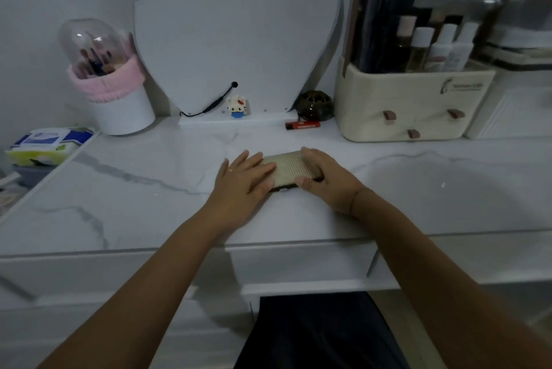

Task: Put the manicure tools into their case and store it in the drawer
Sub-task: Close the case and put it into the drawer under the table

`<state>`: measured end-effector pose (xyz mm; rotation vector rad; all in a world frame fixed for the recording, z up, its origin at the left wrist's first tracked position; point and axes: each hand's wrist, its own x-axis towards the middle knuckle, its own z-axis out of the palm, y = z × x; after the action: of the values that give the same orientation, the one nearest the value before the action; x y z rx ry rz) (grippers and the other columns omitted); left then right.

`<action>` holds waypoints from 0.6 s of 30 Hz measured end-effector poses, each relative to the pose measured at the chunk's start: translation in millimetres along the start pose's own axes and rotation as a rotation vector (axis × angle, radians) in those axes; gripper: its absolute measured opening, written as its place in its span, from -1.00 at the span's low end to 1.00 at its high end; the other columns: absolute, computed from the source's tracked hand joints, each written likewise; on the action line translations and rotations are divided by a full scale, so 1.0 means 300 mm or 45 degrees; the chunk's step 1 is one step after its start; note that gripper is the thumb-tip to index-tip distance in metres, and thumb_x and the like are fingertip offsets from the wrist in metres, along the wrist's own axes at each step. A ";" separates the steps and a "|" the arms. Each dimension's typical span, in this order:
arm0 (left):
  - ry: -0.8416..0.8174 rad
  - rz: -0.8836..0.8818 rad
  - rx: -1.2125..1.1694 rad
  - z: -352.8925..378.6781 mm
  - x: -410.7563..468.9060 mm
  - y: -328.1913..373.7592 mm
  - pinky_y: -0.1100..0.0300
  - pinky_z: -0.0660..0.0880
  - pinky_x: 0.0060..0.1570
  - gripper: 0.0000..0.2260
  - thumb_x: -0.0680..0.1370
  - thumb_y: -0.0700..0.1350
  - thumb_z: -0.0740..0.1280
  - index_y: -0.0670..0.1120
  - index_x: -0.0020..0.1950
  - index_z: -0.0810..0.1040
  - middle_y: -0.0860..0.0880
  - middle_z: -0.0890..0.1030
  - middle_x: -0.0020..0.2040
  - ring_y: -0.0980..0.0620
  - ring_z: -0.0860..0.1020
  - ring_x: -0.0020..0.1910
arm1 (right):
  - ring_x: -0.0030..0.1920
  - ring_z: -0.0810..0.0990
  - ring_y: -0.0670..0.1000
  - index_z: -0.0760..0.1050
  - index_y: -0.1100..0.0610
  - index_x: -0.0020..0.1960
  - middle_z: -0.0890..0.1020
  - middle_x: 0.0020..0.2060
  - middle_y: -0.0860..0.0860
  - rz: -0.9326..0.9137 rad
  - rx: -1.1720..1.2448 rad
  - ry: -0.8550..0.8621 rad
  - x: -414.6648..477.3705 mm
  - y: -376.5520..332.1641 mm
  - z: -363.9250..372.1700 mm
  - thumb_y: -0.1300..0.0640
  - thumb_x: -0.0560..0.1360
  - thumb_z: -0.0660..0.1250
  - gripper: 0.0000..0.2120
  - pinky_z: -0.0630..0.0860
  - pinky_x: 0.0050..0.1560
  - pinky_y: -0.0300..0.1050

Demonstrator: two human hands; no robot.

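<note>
A closed manicure case (pixel 288 168) with a woven beige top and dark edges lies flat on the white marble vanity top (pixel 143 204), near its middle. My left hand (pixel 245 177) rests flat on the case's left part with straight fingers. My right hand (pixel 321 177) grips the case's right end, fingers over the far edge and thumb on the near edge. No loose manicure tools are visible. A white drawer front (pixel 298 264) runs just under the tabletop's near edge, closed.
A heart-shaped mirror (pixel 236 31) stands at the back. A brush holder (pixel 119 102) with a clear dome sits back left, wet wipes (pixel 50 144) far left. A red lighter (pixel 302 125), a dark round holder (pixel 315 105) and a cream cosmetics organiser (pixel 412 99) stand back right.
</note>
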<state>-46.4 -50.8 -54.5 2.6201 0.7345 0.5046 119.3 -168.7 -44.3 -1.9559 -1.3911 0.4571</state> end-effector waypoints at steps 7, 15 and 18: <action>-0.069 0.383 -0.250 0.119 -0.023 0.307 0.15 -0.02 0.46 -0.43 0.47 0.30 0.08 0.03 0.36 0.43 0.07 0.36 0.42 0.18 0.15 0.44 | -0.09 0.53 -0.13 0.49 0.04 0.02 0.57 -0.10 0.01 0.061 0.263 1.379 -0.490 0.163 -0.025 0.15 0.53 0.24 -0.89 0.45 -0.05 -0.32; -0.213 0.539 0.108 0.310 -0.022 0.486 0.19 -0.05 0.45 -0.45 0.56 0.24 0.06 0.03 0.49 0.20 0.06 0.16 0.53 0.10 0.08 0.51 | -0.25 0.48 0.00 0.36 0.24 0.06 0.47 -0.23 0.07 1.040 1.667 1.279 -0.583 0.492 0.000 0.08 0.54 0.22 -0.78 0.46 -0.21 -0.15; -0.223 0.562 0.190 0.309 -0.027 0.486 0.21 -0.05 0.44 -0.45 0.56 0.24 0.05 0.05 0.50 0.14 0.09 0.12 0.54 0.13 0.04 0.51 | -0.29 0.45 0.01 0.38 0.19 0.06 0.45 -0.26 0.06 0.985 1.996 1.173 -0.558 0.483 -0.017 0.05 0.50 0.27 -0.76 0.47 -0.15 -0.13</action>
<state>48.0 -194.6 -72.8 2.9283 0.1383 0.3396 160.5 -353.2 -159.7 -0.9113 0.4250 0.5718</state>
